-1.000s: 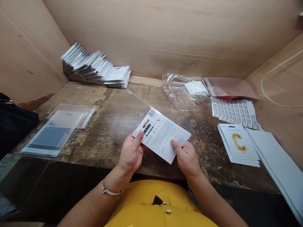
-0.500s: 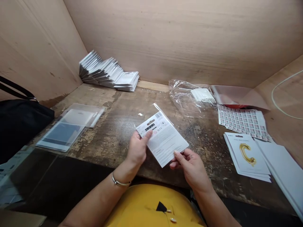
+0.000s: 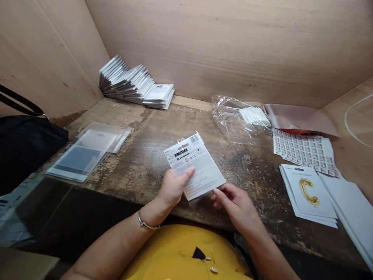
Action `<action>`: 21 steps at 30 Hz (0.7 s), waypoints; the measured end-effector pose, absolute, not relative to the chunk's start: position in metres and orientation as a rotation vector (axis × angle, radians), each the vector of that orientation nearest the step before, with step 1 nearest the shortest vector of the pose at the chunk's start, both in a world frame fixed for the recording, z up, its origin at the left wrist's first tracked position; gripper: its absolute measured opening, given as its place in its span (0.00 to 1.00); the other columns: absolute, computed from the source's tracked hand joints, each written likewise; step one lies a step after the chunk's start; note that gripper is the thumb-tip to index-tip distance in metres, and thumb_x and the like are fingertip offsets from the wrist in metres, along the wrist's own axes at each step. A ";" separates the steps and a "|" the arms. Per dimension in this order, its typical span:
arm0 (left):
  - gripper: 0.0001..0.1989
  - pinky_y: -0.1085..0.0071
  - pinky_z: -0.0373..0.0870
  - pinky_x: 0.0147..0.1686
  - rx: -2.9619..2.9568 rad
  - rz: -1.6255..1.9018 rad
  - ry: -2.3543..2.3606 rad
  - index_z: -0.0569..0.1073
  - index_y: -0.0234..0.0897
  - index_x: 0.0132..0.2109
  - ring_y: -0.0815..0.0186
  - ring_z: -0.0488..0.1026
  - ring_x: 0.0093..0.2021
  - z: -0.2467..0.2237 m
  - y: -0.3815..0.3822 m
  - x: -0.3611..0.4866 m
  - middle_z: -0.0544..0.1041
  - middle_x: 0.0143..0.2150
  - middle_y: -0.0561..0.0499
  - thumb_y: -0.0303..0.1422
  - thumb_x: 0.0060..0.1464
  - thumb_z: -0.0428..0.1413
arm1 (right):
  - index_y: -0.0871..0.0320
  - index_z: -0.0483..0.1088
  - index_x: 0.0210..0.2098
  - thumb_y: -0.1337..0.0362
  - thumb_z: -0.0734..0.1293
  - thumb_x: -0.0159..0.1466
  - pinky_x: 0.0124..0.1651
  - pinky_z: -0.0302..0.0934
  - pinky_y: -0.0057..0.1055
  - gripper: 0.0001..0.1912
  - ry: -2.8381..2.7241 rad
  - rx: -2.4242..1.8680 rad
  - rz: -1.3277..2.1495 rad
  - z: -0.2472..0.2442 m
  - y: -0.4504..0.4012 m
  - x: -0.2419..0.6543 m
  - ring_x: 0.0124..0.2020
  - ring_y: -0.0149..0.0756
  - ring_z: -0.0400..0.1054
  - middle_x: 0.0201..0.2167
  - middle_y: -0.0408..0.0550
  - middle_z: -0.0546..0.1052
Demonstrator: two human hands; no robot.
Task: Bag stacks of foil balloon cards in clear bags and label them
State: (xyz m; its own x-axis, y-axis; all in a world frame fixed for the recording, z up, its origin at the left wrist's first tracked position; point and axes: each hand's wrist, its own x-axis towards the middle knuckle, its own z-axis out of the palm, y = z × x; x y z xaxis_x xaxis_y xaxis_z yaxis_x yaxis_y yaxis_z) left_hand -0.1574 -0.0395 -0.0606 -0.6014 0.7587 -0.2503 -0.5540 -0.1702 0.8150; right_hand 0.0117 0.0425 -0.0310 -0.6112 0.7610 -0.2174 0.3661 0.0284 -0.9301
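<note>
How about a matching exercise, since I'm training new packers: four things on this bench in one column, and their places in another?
Things:
1. the packaged card
2. the pile of cards printed with a gold letter C
3. the fanned row of white packs
4. the black bag

Places:
A. far left, against the side panel
B. held in the person's left hand
C. against the back wall
D. right of the bench, next to the printed label sheets

Pairs: 1-B, 2-D, 3-C, 4-A
</note>
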 end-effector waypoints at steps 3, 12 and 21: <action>0.22 0.57 0.73 0.51 0.322 1.799 1.197 0.78 0.31 0.43 0.53 0.78 0.47 -0.063 -0.041 -0.166 0.80 0.47 0.41 0.38 0.42 0.69 | 0.56 0.71 0.42 0.50 0.70 0.59 0.39 0.68 0.31 0.19 -1.996 -1.167 1.327 -0.022 0.057 0.027 0.39 0.39 0.72 0.38 0.50 0.77; 0.24 0.68 0.77 0.40 0.474 1.502 1.082 0.74 0.32 0.49 0.57 0.78 0.46 -0.053 -0.063 -0.136 0.79 0.48 0.41 0.34 0.45 0.68 | 0.58 0.68 0.27 0.45 0.73 0.52 0.19 0.64 0.30 0.22 -1.493 -1.190 1.873 -0.049 0.059 0.000 0.18 0.32 0.63 0.19 0.42 0.72; 0.21 0.73 0.78 0.36 0.390 1.475 1.099 0.75 0.32 0.47 0.63 0.80 0.38 -0.055 -0.062 -0.131 0.81 0.45 0.41 0.34 0.45 0.67 | 0.54 0.74 0.47 0.60 0.70 0.62 0.50 0.66 0.43 0.14 -2.481 -0.389 0.424 -0.028 0.059 0.021 0.47 0.45 0.68 0.50 0.54 0.76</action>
